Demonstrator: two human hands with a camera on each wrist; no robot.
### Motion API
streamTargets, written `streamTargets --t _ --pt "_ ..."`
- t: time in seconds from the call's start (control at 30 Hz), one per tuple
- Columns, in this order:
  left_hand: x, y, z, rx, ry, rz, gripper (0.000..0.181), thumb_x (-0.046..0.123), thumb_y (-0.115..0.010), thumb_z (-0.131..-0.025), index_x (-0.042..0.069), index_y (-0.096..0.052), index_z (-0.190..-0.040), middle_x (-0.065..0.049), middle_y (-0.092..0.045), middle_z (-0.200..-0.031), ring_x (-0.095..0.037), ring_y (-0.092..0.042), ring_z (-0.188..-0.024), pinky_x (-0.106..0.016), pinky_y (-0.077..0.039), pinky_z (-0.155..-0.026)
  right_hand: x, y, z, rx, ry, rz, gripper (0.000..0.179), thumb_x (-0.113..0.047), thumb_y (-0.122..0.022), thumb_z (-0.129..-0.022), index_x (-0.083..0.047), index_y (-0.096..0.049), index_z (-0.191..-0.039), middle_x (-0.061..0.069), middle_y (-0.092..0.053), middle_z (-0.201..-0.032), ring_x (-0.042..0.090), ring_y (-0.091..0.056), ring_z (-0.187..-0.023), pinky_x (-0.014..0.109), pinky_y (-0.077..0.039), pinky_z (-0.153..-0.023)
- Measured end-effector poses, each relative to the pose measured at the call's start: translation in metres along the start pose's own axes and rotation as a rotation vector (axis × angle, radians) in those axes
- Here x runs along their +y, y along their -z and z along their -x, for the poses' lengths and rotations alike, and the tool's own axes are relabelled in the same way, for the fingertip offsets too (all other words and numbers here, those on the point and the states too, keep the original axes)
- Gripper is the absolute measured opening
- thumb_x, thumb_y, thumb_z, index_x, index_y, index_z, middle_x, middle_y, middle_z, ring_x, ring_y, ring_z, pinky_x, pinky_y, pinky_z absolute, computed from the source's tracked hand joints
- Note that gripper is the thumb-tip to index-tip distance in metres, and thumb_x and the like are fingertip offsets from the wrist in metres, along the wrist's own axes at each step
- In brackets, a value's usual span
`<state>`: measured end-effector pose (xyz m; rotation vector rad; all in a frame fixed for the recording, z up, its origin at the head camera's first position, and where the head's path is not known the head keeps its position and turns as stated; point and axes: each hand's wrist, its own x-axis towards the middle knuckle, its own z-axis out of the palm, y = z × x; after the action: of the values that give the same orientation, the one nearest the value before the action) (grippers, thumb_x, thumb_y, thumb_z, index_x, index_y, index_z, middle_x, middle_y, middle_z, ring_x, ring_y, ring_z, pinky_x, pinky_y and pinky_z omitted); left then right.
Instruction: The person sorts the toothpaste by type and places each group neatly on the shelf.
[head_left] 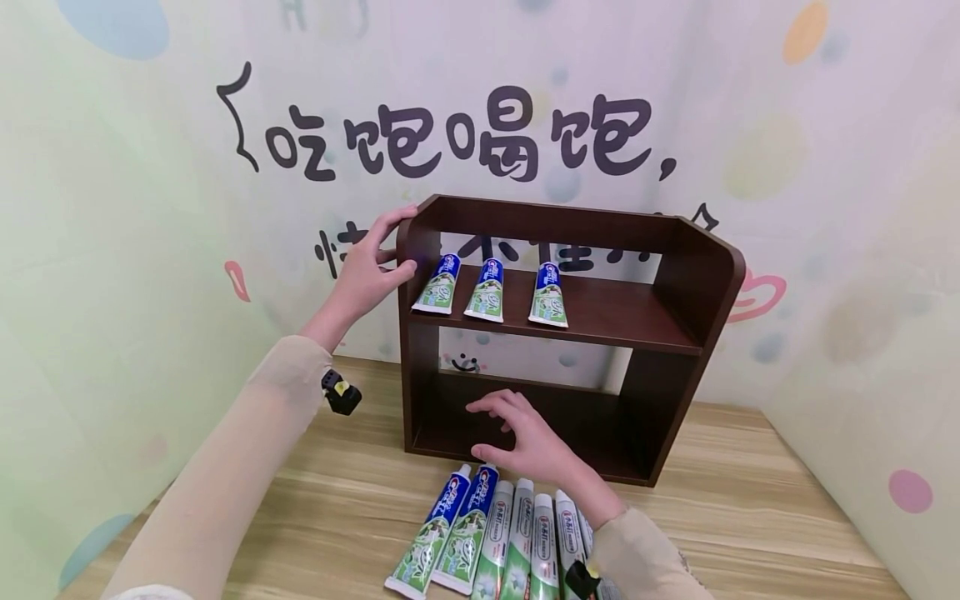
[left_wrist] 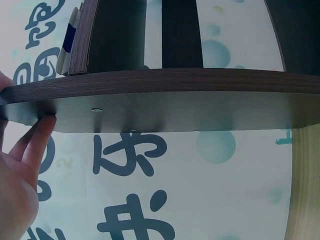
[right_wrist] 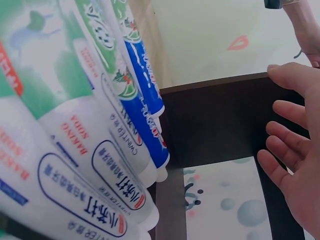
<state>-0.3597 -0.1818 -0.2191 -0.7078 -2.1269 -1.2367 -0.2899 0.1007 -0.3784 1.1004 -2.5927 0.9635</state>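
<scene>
A dark brown two-tier shelf (head_left: 555, 333) stands on the wood-grain table. My left hand (head_left: 369, 271) grips its left side panel (left_wrist: 175, 107) near the top, one finger over the upper edge and the thumb against the side. Three blue-and-green toothpaste tubes (head_left: 487, 290) lean in a row on the upper tier. My right hand (head_left: 534, 442) hovers before the lower tier, fingers loosely bent and holding nothing. Below it lie two more blue-and-green tubes (head_left: 431, 533) beside several white-and-green toothpaste tubes (head_left: 517, 542); my right forearm partly hides these. The right wrist view shows the white tubes (right_wrist: 100, 155) close up.
A patterned backdrop (head_left: 480, 133) with large dark characters hangs behind the shelf, and pale side walls (head_left: 862, 292) flank the table. Bare wood-grain tabletop (head_left: 720, 500) shows right of the shelf. A small black camera (head_left: 342, 392) sits on my left wrist.
</scene>
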Motion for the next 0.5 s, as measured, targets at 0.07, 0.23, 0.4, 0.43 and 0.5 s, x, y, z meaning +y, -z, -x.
streamTargets --t 0.07,0.23,0.4,0.43,0.5 --pt "0.001 0.0 0.001 0.001 -0.001 0.0 0.065 0.004 -0.062 -0.091 0.025 -0.041 -0.148 0.005 -0.039 -0.158 -0.043 -0.062 -0.121 -0.051 -0.058 -0.089 0.002 -0.001 0.0 -0.03 -0.002 0.004 0.048 -0.033 -0.073 -0.088 -0.027 -0.058 -0.132 -0.006 -0.053 -0.136 0.015 -0.049 -0.121 0.037 -0.055 -0.094" --pt "0.002 0.0 0.001 0.002 0.002 0.002 0.064 0.004 -0.062 -0.091 0.026 -0.041 -0.148 0.006 -0.039 -0.158 -0.042 -0.062 -0.121 -0.051 -0.058 -0.09 0.006 -0.004 0.001 -0.116 -0.022 0.0 0.047 -0.032 -0.073 -0.087 -0.032 -0.057 -0.132 -0.008 -0.051 -0.138 0.015 -0.046 -0.125 0.039 -0.053 -0.099" --pt "0.011 0.001 0.004 -0.004 0.008 0.001 0.064 0.003 -0.061 -0.091 0.023 -0.041 -0.148 0.002 -0.039 -0.159 -0.044 -0.061 -0.122 -0.052 -0.058 -0.091 0.01 -0.007 0.002 -0.205 -0.04 0.004 0.049 -0.031 -0.073 -0.087 -0.028 -0.056 -0.133 -0.008 -0.051 -0.139 0.015 -0.043 -0.128 0.047 -0.047 -0.106" --pt "0.015 0.002 0.005 -0.006 0.011 0.002 0.064 0.002 -0.061 -0.091 0.021 -0.041 -0.148 0.0 -0.039 -0.159 -0.044 -0.061 -0.122 -0.052 -0.058 -0.091 0.01 -0.007 0.002 -0.222 -0.044 0.004 0.05 -0.03 -0.073 -0.087 -0.027 -0.057 -0.134 -0.008 -0.052 -0.139 0.015 -0.042 -0.128 0.048 -0.046 -0.107" --pt "0.019 0.002 0.006 -0.009 0.017 0.005 0.064 0.001 -0.061 -0.091 0.017 -0.04 -0.149 -0.003 -0.038 -0.159 -0.045 -0.06 -0.122 -0.053 -0.057 -0.091 0.012 -0.008 0.002 -0.255 -0.052 0.001 0.05 -0.029 -0.072 -0.088 -0.025 -0.057 -0.135 -0.007 -0.052 -0.14 0.016 -0.042 -0.13 0.05 -0.044 -0.11"
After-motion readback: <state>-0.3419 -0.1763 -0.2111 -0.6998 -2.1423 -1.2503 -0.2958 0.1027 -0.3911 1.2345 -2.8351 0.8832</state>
